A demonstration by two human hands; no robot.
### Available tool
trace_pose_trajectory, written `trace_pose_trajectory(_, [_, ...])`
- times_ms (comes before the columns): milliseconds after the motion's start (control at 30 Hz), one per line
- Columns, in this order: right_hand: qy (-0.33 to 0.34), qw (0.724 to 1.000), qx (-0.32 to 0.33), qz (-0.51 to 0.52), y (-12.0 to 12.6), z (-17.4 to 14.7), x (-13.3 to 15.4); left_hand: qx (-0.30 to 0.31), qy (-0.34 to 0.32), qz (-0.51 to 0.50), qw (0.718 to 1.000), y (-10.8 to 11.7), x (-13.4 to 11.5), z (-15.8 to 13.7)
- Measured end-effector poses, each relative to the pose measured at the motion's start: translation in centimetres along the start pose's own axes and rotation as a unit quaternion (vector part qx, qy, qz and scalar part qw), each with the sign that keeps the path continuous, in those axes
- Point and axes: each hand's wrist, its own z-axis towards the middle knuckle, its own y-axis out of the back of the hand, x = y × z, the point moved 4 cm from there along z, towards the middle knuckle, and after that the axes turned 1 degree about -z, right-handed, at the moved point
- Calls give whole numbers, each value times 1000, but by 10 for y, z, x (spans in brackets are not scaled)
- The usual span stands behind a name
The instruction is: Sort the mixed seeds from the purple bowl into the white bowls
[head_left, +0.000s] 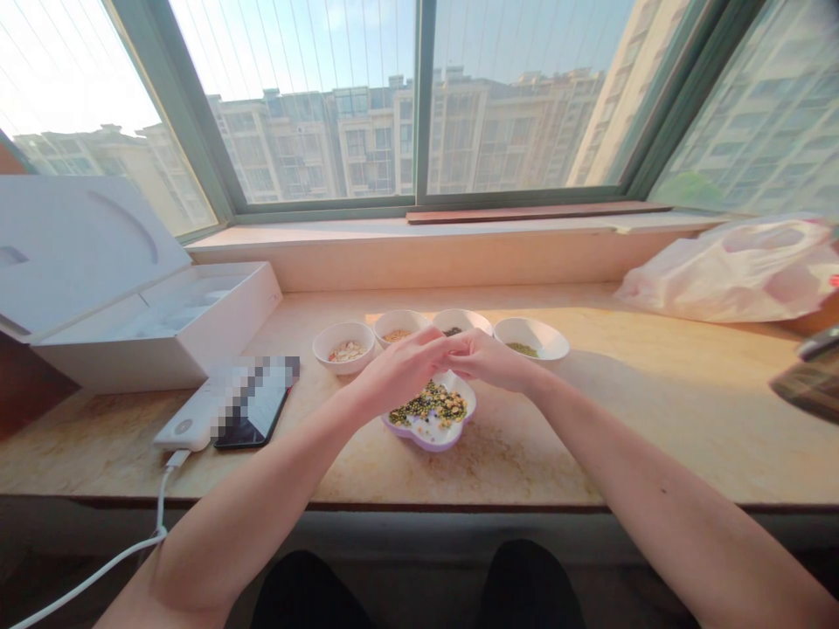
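My left hand [412,360] and my right hand [499,358] meet above the back of a lilac-rimmed, lobed dish [438,444]. Their fingers are bent together and touch; whatever they may pinch is too small or hidden. Mixed green, yellow and dark beans [433,404] lie in the dish, with its white bottom showing at the front. Behind the hands stand small white bowls in a row: one with pale flat pieces [344,351], one with yellow-tan grains [396,335], one with dark beans [452,331], partly covered by my hands, and one with green beans [523,349].
On the left stand an open white box [131,367], a white power bank [187,426] with a cable, and a phone [253,424]. A plastic bag [734,271] lies at the back right, a dark glossy object [809,380] at the right edge. Windows rise behind the counter [524,472].
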Motion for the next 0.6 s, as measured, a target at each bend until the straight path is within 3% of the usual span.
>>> trace_pose_trajectory(133, [-6, 1000, 8, 10, -3, 0, 4, 29, 15, 10, 999, 0, -3, 0])
trace_pose_trajectory(333, [-5, 999, -18, 29, 1, 0, 6, 13, 127, 43, 991, 13, 5, 0])
trace_pose_trajectory(433, [0, 999, -39, 13, 1, 0, 7, 70, 144, 74, 984, 13, 11, -2])
trace_pose_trajectory(600, [-4, 996, -72, -50, -2, -1, 10, 206, 101, 131, 965, 8, 5, -9])
